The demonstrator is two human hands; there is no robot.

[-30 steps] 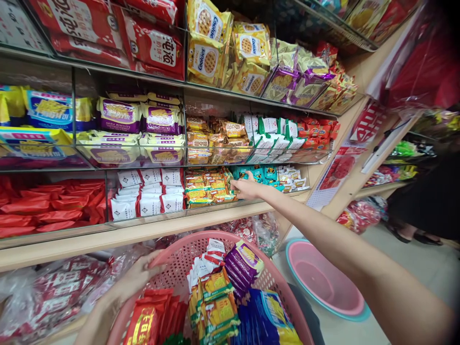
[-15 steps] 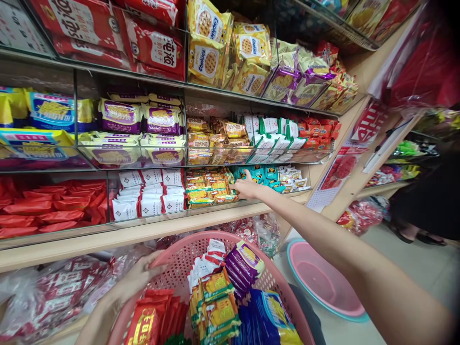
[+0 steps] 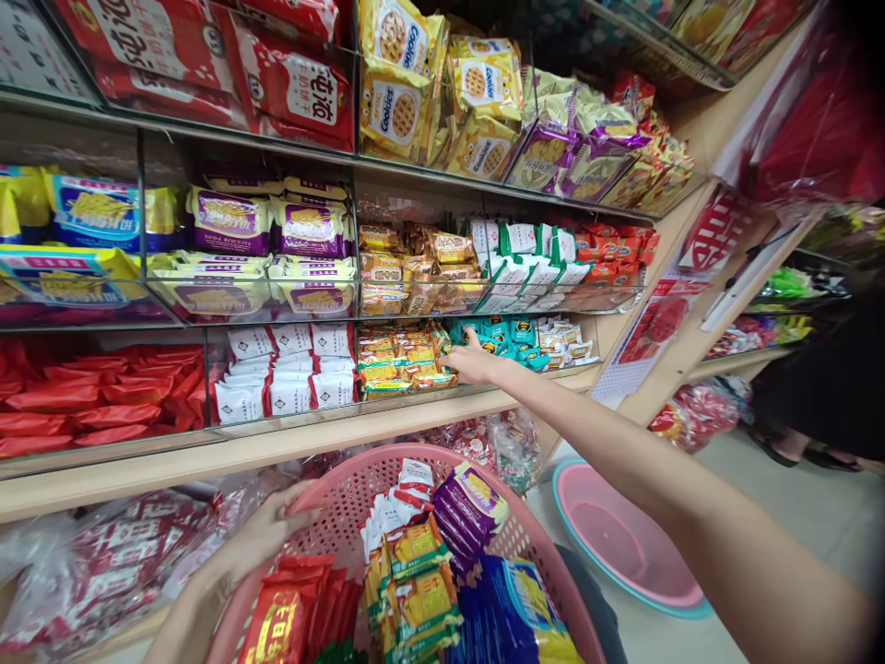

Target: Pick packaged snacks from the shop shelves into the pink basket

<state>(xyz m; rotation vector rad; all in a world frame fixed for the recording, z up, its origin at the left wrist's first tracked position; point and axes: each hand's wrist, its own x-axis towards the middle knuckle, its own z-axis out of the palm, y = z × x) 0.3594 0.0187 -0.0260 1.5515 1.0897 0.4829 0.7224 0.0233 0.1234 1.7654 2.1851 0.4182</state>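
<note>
My left hand grips the left rim of a pink perforated plastic basket, its fingers curled over the edge. Inside are red packets, white packets, yellow-green biscuit packets, purple soda biscuit packs and blue packs. My right hand is stretched out to the lowest shelf, thumb raised apart from the fingers. Its fingertips are at the right side of the orange-yellow packets, touching or very near them. Teal packets lie just behind the hand.
Clear dividers and a front lip bound the lowest shelf. White packets and red packets fill bays to the left. A pink and blue basin stands on the floor at right. Another person's feet show further right.
Hardly anything differs. My right hand stays at the orange-yellow packets with a very slight shift, and my left hand keeps its place on the basket rim.
</note>
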